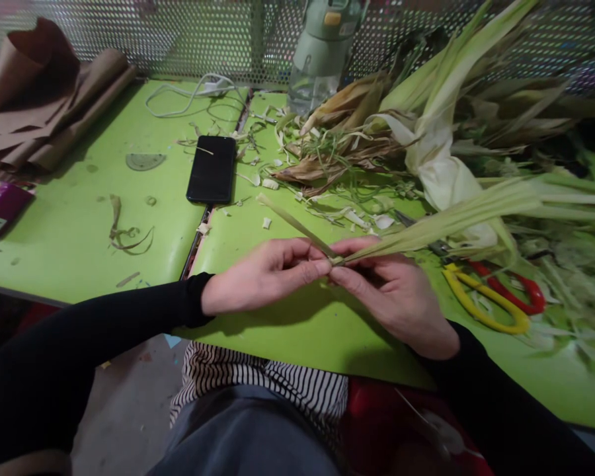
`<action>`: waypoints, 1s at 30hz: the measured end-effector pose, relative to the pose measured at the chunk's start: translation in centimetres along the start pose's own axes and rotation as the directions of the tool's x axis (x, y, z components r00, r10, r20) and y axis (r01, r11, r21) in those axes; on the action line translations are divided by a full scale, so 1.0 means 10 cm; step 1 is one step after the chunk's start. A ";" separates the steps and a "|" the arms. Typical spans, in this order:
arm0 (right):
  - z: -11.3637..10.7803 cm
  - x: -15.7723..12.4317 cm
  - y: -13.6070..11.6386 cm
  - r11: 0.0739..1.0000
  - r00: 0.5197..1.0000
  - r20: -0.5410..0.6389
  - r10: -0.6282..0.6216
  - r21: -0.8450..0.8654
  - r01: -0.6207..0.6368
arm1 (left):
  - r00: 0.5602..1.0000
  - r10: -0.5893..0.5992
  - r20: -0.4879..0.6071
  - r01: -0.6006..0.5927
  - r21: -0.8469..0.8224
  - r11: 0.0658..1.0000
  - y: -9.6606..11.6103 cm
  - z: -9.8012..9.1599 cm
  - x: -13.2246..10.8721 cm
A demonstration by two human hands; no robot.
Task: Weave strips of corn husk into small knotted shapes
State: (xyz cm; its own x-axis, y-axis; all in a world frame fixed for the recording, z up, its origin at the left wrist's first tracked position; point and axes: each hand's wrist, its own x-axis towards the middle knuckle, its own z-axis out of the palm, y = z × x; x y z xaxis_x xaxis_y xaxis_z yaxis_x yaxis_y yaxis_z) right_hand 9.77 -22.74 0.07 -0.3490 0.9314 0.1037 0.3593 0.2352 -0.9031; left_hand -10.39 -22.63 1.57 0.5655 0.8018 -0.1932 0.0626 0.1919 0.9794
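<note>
My left hand [272,272] and my right hand [396,291] meet above the near part of the green table. Between thumbs and fingers they pinch a bundle of pale green corn husk strips [426,225]. The long husk ends fan out to the right, past my right hand. One narrow strip [295,221] sticks out up and to the left from the pinched spot. A small fold or knot shows where the thumbs meet; its details are too small to tell. Scissors with red and yellow handles [476,307] lie right of my right hand, their blades partly under husks.
A phone [211,170] lies on the green table [163,251], with a white charger cable [193,92] behind. A water bottle [320,59] stands near the perforated metal screen. Piled husks [441,132] fill the right; brown paper [34,99] and a protractor [145,160] are left.
</note>
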 end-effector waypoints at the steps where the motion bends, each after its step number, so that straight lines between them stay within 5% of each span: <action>1: -0.01 0.00 0.01 1.000 1.000 -0.016 -0.004 -0.004 0.004 | 1.000 -0.001 0.016 0.000 0.054 0.999 0.01 -0.01 -0.01; 7: 0.02 -0.02 -0.02 1.000 0.999 0.034 0.000 0.000 0.000 | 0.992 -0.028 0.124 -0.009 0.287 0.958 0.05 -0.07 -0.04; 19: 0.04 -0.09 -0.03 0.939 0.984 -0.004 0.176 0.302 -0.166 | 0.989 0.027 0.144 -0.057 0.211 0.976 0.04 -0.04 -0.03; 23: 0.03 -0.08 -0.03 0.892 0.974 0.037 0.222 0.396 -0.218 | 0.986 0.067 0.153 -0.091 0.157 0.983 -0.02 -0.02 -0.01; 30: -0.05 0.02 -0.06 0.843 0.950 0.174 0.259 0.439 -0.311 | 0.989 -0.040 0.146 0.023 0.117 0.993 -0.04 -0.05 0.03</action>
State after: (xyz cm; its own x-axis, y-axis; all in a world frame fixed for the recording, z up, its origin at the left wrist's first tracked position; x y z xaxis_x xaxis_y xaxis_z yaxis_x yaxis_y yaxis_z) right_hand 9.94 -22.55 0.81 -0.3891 0.8973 -0.2083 0.0314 -0.2131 -0.9765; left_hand -10.68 -22.23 1.10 0.6765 0.7024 -0.2213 0.1710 0.1425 0.9749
